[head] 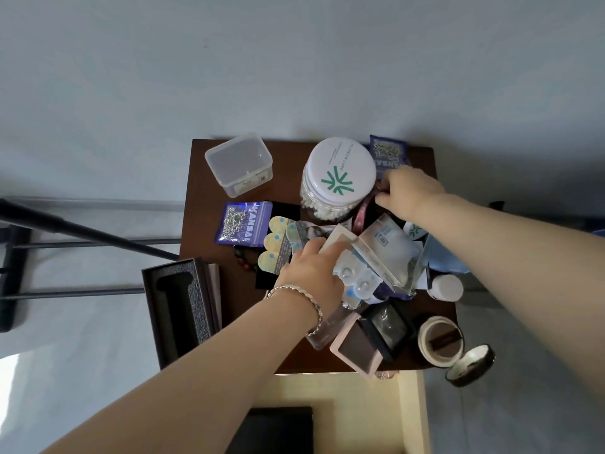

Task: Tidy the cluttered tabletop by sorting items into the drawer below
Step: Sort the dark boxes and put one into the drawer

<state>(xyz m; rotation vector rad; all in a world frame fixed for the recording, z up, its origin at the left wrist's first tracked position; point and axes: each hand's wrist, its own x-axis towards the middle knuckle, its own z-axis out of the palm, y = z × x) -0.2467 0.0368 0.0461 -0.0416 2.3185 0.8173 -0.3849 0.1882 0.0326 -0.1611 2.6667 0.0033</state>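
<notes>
A small dark brown table is covered with clutter, and its pale drawer stands open below the front edge with a black item inside. My left hand, a bracelet on its wrist, grips a white box above a heap of contact-lens blister packs. My right hand reaches behind a cotton-swab jar with a white lid and pinches a small dark thing there; what it is I cannot make out.
A clear lidded tub stands back left, and a purple snack pouch lies beside it. A dark open gift box overhangs the left edge. Tape rolls, a white bottle and small framed boxes crowd the right front.
</notes>
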